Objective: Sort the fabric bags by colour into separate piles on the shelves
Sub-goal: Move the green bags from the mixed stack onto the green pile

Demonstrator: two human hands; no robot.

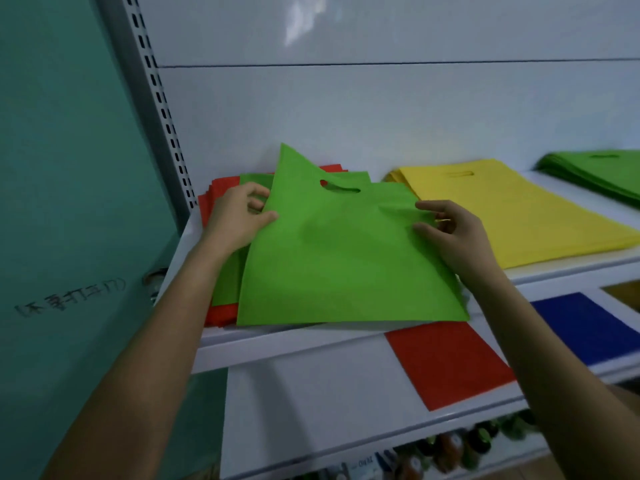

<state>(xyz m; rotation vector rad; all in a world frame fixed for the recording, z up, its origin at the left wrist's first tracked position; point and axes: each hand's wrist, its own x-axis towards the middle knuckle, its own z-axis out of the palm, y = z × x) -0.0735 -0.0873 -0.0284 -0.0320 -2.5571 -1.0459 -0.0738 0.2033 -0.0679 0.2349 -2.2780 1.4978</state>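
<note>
A green fabric bag with a cut-out handle lies lifted over a mixed pile on the upper shelf. My left hand pinches its left edge. My right hand pinches its right edge near the top. Under it I see another green bag and red bags. To the right lies a yellow pile, and a green pile sits at the far right.
On the lower shelf lie a red bag, a blue bag and a sliver of a yellow one. A teal door stands at left beside the slotted shelf upright. Bottles fill the bottom shelf.
</note>
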